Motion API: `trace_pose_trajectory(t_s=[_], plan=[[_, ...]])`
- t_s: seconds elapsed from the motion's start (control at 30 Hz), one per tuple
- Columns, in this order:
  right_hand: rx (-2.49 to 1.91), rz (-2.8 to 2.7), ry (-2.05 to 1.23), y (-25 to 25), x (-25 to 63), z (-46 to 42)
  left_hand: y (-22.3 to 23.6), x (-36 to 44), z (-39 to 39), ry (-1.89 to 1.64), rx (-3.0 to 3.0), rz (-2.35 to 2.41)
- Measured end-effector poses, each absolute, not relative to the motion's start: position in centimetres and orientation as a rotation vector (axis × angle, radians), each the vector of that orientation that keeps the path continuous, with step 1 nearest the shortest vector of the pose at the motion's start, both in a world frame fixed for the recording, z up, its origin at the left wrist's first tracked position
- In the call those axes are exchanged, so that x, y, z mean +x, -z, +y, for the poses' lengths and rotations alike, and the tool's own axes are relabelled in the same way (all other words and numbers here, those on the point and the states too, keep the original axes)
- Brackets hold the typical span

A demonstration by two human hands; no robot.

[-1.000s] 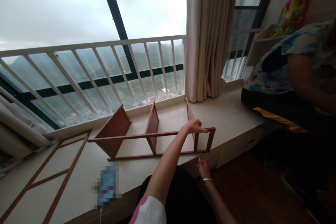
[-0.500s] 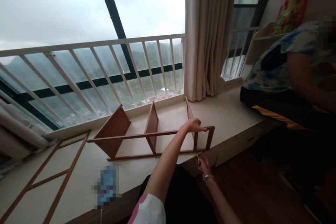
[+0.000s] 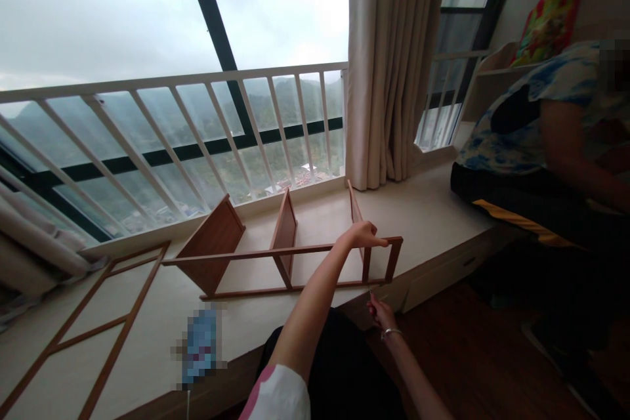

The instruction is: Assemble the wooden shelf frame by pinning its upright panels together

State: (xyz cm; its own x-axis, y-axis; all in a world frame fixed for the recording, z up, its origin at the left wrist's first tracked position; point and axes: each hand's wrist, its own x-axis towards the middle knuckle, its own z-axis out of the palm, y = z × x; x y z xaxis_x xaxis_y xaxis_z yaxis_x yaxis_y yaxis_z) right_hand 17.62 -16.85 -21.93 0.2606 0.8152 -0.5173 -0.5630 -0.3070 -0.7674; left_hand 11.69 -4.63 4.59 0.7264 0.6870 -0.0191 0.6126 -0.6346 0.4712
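Note:
A brown wooden shelf frame (image 3: 246, 253) lies on its side on the window ledge, with several boards standing between its two long rails. My left hand (image 3: 363, 235) is closed over the upper rail near the right end, its thumb stretched along the wood. Just below that end, my right hand (image 3: 381, 310), with a bracelet at the wrist, pinches a thin metal tool (image 3: 371, 291). The tool's tip is at the lower rail, by the short end crosspiece; its exact kind is too small to make out.
A flat wooden ladder-like frame (image 3: 91, 335) lies at the left of the cream ledge (image 3: 418, 210). Near the front edge is a blurred blue item (image 3: 201, 344). White railing (image 3: 236, 75) and a curtain (image 3: 384, 65) stand behind. Another person (image 3: 526, 118) sits at the right.
My right hand has shifted slightly up and left, and its fingers have turned a little around the tool. My left hand and the shelf frame stay where they were.

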Motion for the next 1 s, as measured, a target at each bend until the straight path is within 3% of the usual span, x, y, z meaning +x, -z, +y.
trace_pose_trajectory(t_s=[0.33, 0.53, 1.0], plan=[[-0.947, -0.208, -1.573, 20.7, 17.4, -17.0, -5.0, 11.7, -5.0, -0.215, 2.474, 1.000], [-0.979, -0.193, -1.581, 20.7, 17.2, -17.2, -4.6, 11.8, -4.8, -0.239, 2.480, 1.020], [-1.853, -1.063, -0.756, 20.9, 18.0, -18.1, -3.9, 11.8, -4.2, -0.219, 2.487, 0.989]])
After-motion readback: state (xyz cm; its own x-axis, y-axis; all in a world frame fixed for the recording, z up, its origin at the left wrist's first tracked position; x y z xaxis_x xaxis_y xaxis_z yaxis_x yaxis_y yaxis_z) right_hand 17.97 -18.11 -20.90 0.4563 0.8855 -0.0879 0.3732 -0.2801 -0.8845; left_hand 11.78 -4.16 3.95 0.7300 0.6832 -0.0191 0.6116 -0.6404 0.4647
